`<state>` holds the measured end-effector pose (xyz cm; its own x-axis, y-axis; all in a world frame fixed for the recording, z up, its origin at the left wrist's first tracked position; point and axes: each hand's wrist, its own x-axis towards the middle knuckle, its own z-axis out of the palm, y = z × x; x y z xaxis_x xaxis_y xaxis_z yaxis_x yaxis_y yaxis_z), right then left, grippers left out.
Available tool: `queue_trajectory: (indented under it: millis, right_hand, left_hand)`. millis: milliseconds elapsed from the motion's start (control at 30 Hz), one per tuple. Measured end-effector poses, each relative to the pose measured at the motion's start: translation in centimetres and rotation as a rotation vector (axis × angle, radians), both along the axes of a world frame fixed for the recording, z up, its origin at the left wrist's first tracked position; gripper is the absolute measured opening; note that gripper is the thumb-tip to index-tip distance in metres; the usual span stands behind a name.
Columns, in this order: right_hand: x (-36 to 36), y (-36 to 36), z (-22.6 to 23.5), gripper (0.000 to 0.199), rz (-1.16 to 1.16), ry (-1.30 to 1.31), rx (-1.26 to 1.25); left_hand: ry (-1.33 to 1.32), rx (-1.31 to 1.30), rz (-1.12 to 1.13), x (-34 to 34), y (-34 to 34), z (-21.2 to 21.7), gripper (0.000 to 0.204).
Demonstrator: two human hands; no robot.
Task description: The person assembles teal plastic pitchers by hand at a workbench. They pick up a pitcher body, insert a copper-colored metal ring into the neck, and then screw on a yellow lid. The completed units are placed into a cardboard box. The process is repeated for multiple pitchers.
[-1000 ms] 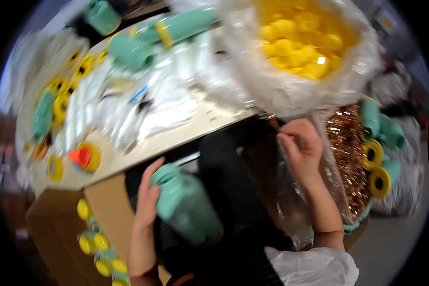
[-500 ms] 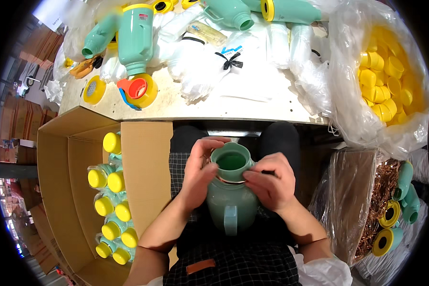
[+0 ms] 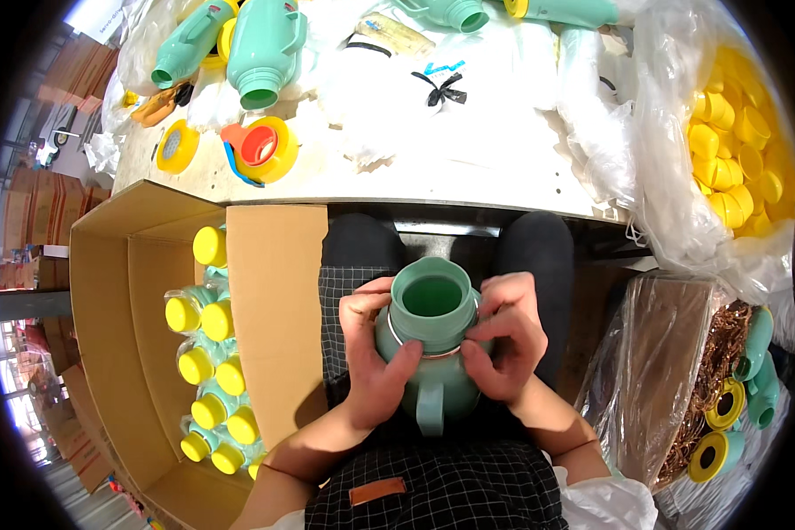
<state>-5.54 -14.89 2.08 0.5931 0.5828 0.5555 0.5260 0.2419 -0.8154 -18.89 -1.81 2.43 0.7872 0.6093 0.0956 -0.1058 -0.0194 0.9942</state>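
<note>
I hold a green plastic jug [image 3: 431,305] upright on my lap, its open mouth facing up and its handle toward me. My left hand [image 3: 374,355] wraps the jug's left side, thumb across the front just under the neck. My right hand [image 3: 508,338] grips the right side, fingers curled at a thin copper-coloured ring around the neck. Both hands touch the jug.
An open cardboard box [image 3: 124,309] at my left holds several bagged green jugs with yellow caps [image 3: 210,352]. The table [image 3: 468,177] ahead carries green jugs [image 3: 265,44], tape rolls [image 3: 265,146] and plastic bags. A bag of yellow caps [image 3: 738,159] hangs right; a bag of copper rings [image 3: 711,371] stands lower right.
One second ago my right hand reached into the bag at the right while my left held the jug. Since then both hands closed on the jug's neck; my view tilted down.
</note>
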Motion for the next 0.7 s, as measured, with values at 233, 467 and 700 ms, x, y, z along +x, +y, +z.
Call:
queue_trajectory:
  millis: [233,467,700]
  right_hand:
    - [-0.9,0.6,1.4,0.032,0.145,0.893,-0.166]
    - [0.3,-0.8,0.5,0.025,0.271,1.096,-0.097]
    - [0.6,-1.3,0.2,0.076,0.297,0.769,-0.059]
  left_hand:
    - [0.061,-0.304,-0.025,0.2,0.1,0.6,0.043]
    - [0.076,-0.358,-0.149,0.6,0.5,1.0,0.042]
    - [0.021,-0.233,-0.113,1.0,-0.1,-0.1,0.044]
